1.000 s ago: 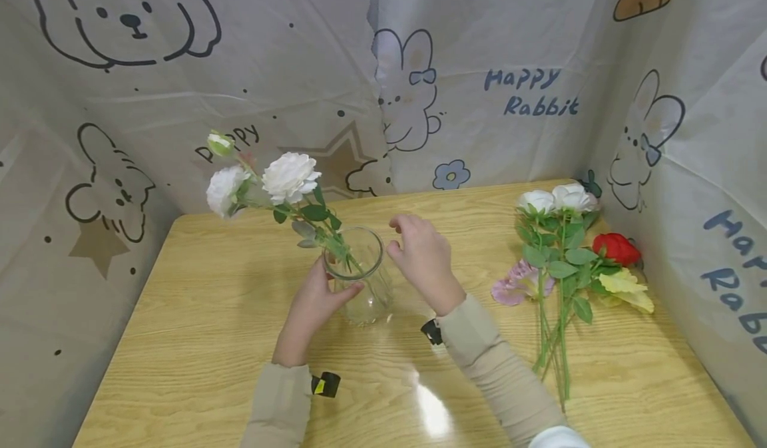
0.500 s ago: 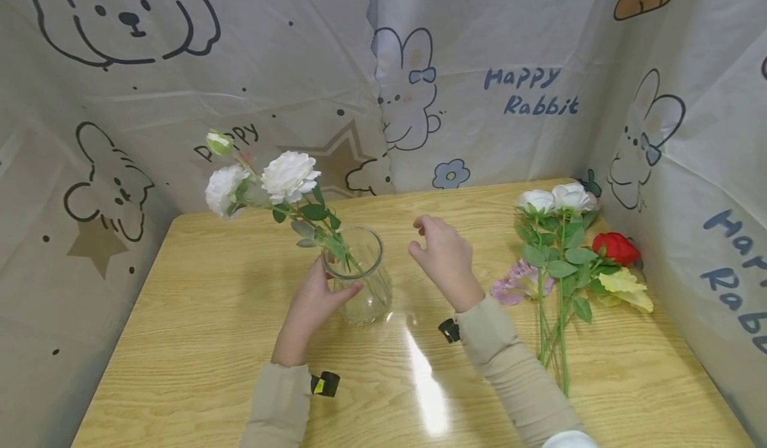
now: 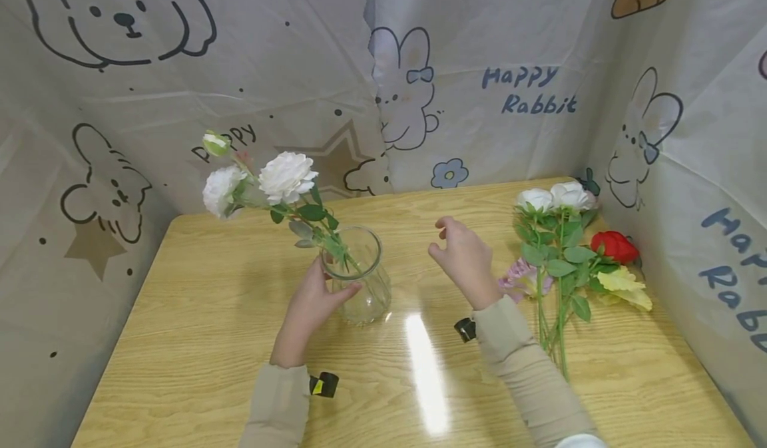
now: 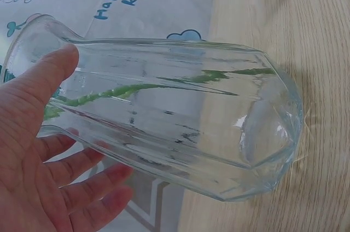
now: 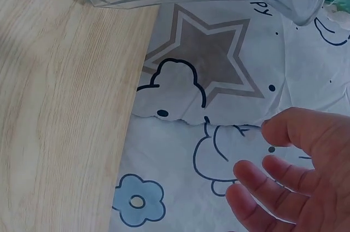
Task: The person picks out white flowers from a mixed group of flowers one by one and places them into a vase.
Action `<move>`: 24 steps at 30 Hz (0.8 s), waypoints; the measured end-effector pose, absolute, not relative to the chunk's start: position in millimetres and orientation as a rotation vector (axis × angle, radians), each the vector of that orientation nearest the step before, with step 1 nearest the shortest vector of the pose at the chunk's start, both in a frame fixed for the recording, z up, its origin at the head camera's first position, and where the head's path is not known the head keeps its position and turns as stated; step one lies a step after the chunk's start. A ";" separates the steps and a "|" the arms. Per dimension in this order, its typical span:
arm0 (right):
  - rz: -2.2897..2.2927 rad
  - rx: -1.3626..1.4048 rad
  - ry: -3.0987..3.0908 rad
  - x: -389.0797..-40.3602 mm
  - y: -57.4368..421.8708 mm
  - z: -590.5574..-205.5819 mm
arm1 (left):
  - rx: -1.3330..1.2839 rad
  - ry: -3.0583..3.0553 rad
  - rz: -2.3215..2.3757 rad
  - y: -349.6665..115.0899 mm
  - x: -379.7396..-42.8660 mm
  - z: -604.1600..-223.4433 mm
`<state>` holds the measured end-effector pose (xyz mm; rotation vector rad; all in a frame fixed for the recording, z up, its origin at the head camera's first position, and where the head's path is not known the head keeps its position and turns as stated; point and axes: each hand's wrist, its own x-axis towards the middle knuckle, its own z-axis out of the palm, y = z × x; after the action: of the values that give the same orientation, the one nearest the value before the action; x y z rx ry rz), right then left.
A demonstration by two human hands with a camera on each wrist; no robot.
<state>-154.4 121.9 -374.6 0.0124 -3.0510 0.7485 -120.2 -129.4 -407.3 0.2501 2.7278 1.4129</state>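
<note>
A clear glass vase stands upright on the table, with my left hand gripping its neck from the left. In the left wrist view the thumb lies on one side of the vase and the fingers round the other. A spray of white flowers, with a pale green bud and leaves, leans left out of the mouth; its green stem runs down inside the glass. My right hand hangs above the table between the vase and the loose flowers, fingers loosely bent around nothing.
At the right of the wooden table lie loose flowers: white roses, a red flower, a yellow one and a purple one, stems toward the front. A printed cloth walls in the back and sides.
My right hand has moved away from the vase to the right, and now its wrist overlaps the purple flower. The left hand, the vase and the white spray have stayed put.
</note>
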 end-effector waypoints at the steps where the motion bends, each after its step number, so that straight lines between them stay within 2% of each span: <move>1: 0.752 0.009 -3.051 -154.3 123.1 -374.6 | 0.249 2.727 1.415 -129.4 -120.1 -407.0; 24: 0.873 -0.105 -3.064 -154.1 168.5 -389.0 | 0.263 2.739 1.403 -129.9 -120.0 -406.1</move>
<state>-154.1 168.5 -389.0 -0.1046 -3.0636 0.8726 -120.0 -129.9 -406.1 0.2627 2.7387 1.4027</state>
